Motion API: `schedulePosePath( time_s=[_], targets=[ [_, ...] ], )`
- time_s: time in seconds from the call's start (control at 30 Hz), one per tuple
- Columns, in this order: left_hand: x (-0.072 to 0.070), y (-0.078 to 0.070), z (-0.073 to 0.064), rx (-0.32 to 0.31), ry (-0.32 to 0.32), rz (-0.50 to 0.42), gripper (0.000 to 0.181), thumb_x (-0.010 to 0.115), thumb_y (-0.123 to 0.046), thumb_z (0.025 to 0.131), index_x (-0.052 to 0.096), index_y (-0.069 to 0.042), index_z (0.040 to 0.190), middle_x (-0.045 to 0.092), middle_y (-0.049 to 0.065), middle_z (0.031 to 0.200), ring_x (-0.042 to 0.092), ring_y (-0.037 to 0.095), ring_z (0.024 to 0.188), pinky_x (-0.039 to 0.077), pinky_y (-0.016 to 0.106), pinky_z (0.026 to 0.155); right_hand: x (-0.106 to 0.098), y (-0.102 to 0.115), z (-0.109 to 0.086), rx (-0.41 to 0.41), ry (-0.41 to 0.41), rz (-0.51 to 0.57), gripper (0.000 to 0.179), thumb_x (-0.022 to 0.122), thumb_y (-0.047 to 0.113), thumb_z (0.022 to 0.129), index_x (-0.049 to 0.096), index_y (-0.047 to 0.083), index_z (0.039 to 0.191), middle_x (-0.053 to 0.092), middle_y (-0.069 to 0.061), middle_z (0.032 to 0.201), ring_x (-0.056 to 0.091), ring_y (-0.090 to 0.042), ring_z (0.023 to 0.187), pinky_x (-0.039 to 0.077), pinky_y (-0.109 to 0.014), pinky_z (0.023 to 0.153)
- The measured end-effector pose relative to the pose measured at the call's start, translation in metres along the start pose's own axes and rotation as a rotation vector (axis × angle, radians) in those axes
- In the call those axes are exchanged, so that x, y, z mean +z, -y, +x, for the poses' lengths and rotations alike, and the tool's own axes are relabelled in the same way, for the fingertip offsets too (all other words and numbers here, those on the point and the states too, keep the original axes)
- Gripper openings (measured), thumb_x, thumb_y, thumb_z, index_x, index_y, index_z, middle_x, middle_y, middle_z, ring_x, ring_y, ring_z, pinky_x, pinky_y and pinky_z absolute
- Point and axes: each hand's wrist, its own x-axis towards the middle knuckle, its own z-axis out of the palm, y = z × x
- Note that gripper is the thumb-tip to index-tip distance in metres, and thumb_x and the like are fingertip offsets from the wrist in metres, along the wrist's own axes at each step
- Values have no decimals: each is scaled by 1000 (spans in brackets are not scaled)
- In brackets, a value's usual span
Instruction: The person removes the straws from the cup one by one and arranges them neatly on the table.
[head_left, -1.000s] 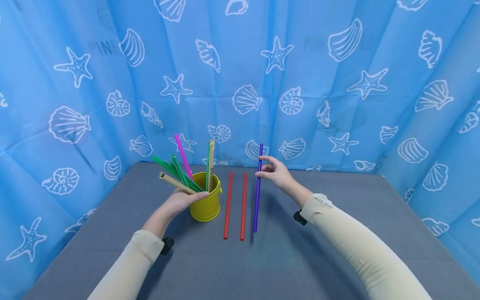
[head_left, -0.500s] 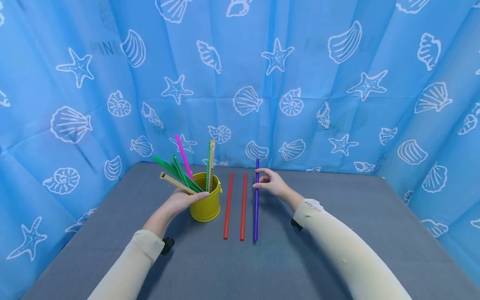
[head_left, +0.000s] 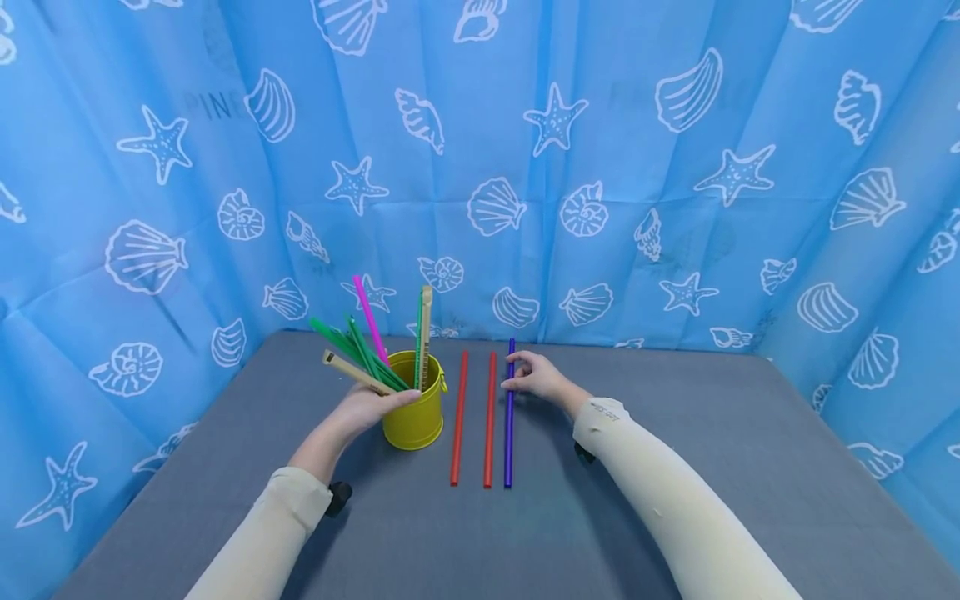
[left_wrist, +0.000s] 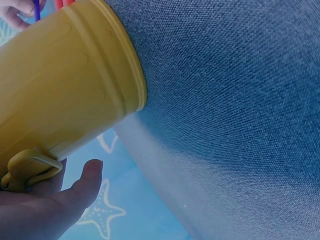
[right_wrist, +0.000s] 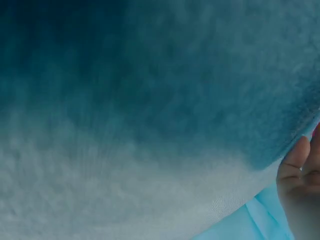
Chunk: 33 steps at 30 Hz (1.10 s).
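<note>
A long, thin purple stick point(head_left: 509, 442) lies lengthwise on the grey cloth, looking like a straw. My right hand point(head_left: 542, 379) pinches its far part between thumb and fingers. Parallel to it on the left are two red sticks point(head_left: 490, 425) of similar length. My left hand point(head_left: 363, 410) holds the yellow bucket point(head_left: 414, 421) at its left side, thumb along the rim. Green sticks point(head_left: 363, 350), a magenta stick point(head_left: 370, 315) and tan, printed sticks point(head_left: 426, 333) stand in the bucket. In the left wrist view, left-hand fingers point(left_wrist: 87, 185) show beside the bucket's handle loop point(left_wrist: 37, 167).
The grey cloth point(head_left: 675, 467) covers the table, whose far edge meets a blue curtain point(head_left: 637, 150) printed with white shells and starfish. Dark wrist-worn devices sit under both sleeves point(head_left: 637, 458).
My right hand has lowered the purple stick and brought it slightly left and nearer, down to the cloth beside the red sticks. The left hand and bucket stay put.
</note>
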Motion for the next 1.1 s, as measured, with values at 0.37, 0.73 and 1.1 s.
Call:
schedulePosePath(
  time_s=[0.37,0.73,1.1],
  targets=[
    [2,-1,-2,26,19,-6,74,73,-38,87,40,-3,143,39,21,145,34,39,135,25,58,111,-4,6,-8,44,194,-355,77,76,21,86,35,-4,147,60,-14,96,55,-21,82,47,-34,73],
    [-3,-1,-2,35,22,3,71,70,-37,89,38,-2,143,39,21,143,35,39,134,25,58,110,-1,11,-19,105,301,-451,90,76,33,85,25,4,153,28,-25,154,26,-40,141,23,-50,114],
    [1,0,0,5,21,2,72,71,-39,88,39,-3,142,39,20,143,34,39,134,25,59,110,-1,11,-22,112,316,-498,93,75,40,84,24,11,155,26,-22,155,23,-38,143,21,-50,115]
  ],
)
